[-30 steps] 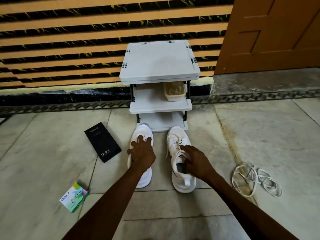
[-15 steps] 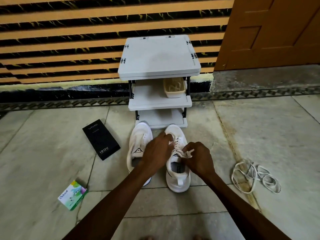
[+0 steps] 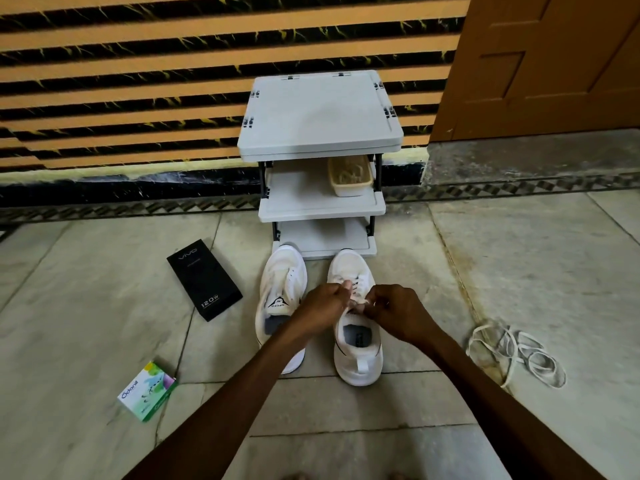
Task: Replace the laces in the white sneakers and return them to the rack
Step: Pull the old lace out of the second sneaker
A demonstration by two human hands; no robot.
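While left hand (image 3: 323,311) and right hand (image 3: 398,315) pinch the lace (image 3: 357,299), vivo box (image 3: 204,279) and Odonil box (image 3: 148,390) lie left.

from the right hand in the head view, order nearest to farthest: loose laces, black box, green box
1. loose laces, on the floor to the right of the right hand.
2. black box, left, beyond the left sneaker.
3. green box, far left, nearer the person.

Bare floor (image 3: 519,258) right of the sneakers (image 3: 358,362), up to the loose laces (image 3: 512,355). Blocked on the left by a black box (image 3: 204,278) and a green box (image 3: 147,391). Free shelf (image 3: 298,192) room left of the basket (image 3: 349,183).
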